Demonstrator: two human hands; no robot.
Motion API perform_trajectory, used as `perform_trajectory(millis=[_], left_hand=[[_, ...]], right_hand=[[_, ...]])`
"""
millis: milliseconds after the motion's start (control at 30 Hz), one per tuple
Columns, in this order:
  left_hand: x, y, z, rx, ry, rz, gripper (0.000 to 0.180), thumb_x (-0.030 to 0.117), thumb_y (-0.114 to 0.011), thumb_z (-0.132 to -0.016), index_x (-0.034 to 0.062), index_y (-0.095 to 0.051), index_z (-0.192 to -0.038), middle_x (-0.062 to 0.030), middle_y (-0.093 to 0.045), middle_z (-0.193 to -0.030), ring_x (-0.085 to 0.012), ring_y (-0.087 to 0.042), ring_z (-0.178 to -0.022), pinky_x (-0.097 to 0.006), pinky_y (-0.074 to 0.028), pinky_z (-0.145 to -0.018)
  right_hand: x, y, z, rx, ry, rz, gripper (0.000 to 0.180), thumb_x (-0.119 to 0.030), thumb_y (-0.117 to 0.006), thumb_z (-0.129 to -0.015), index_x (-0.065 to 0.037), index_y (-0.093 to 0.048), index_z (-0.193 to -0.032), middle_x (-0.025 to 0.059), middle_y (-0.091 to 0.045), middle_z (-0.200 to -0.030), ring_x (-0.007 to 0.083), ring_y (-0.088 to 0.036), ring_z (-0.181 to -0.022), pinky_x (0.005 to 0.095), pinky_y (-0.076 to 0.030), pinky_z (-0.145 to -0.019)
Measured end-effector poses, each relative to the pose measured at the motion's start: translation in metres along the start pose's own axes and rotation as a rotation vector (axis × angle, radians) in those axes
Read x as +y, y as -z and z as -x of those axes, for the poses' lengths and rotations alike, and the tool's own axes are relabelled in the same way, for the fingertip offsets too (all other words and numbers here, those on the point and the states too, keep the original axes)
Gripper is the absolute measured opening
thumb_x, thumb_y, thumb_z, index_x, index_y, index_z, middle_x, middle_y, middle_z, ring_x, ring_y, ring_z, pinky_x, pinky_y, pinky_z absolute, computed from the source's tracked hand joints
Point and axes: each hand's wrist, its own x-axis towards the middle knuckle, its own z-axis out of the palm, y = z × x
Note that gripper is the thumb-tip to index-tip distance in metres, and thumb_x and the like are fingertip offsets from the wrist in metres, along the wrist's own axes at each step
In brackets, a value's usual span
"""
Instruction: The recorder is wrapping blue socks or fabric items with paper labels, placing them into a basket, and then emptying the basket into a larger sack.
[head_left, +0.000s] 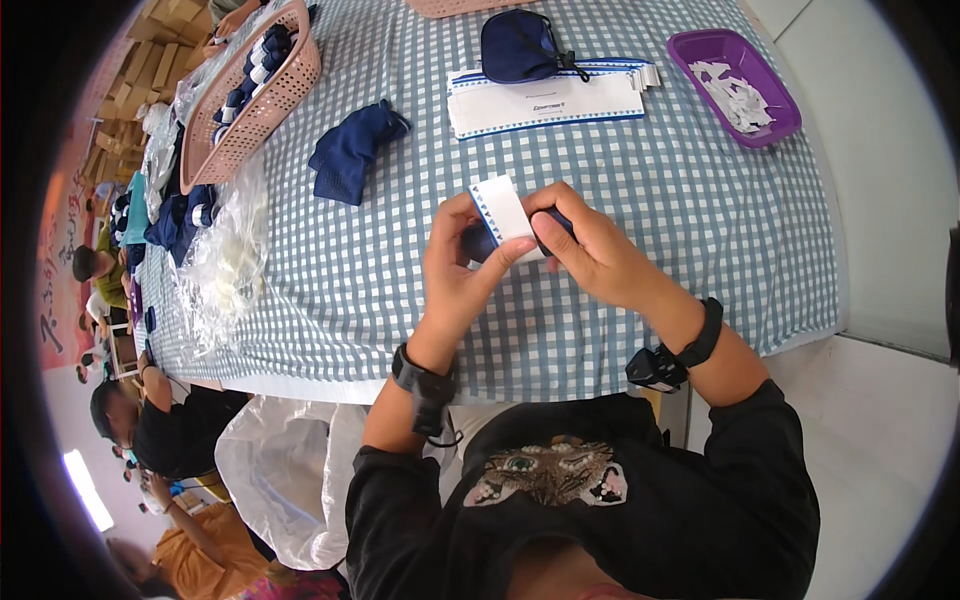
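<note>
This looks like a packing workshop. The cloth-covered surface (420,250) carries a stack of printed paper bands (545,103) and a pink basket (265,122) of rolled navy-and-white bundles (268,58). Clear plastic bags (228,260) lie at the surface's left edge; left beyond it are piled cardboard boxes (150,70), other people (185,425) and a lettered banner (58,265).

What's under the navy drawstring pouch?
A stack of blue-edged white strips shows from under the near part of the pouch. How far the strips run beneath it is covered.
</note>
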Motion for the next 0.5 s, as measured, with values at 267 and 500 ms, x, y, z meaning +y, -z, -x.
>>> perform_trajectory(millis=[267,500], left_hand=[[0.002,0.000,-0.001,-0.037,-0.492,-0.308,0.085,0.004,-0.079,-0.069,0.0076,-0.025,-0.134,-0.0133,-0.052,-0.103,-0.0213,-0.056,-0.093,-0.032,-0.048,-0.077],[-0.002,0.001,0.009,0.038,-0.588,-0.431,0.089,0.010,-0.083,-0.064,0.0104,-0.029,-0.135,-0.0109,-0.053,-0.108,-0.0239,-0.053,-0.096,-0.033,-0.048,-0.076]], right_hand=[[0.006,0.010,-0.007,-0.142,0.114,-0.290,0.045,-0.027,-0.075,-0.075,-0.008,-0.057,-0.111,0.0058,-0.055,-0.115,0.0169,-0.053,-0.109,0.0310,-0.045,-0.090],[0.007,0.005,-0.003,0.138,0.167,0.042,0.042,-0.020,-0.077,-0.073,-0.007,-0.059,-0.109,0.0090,-0.056,-0.114,0.0157,-0.053,-0.106,0.0287,-0.045,-0.088]])
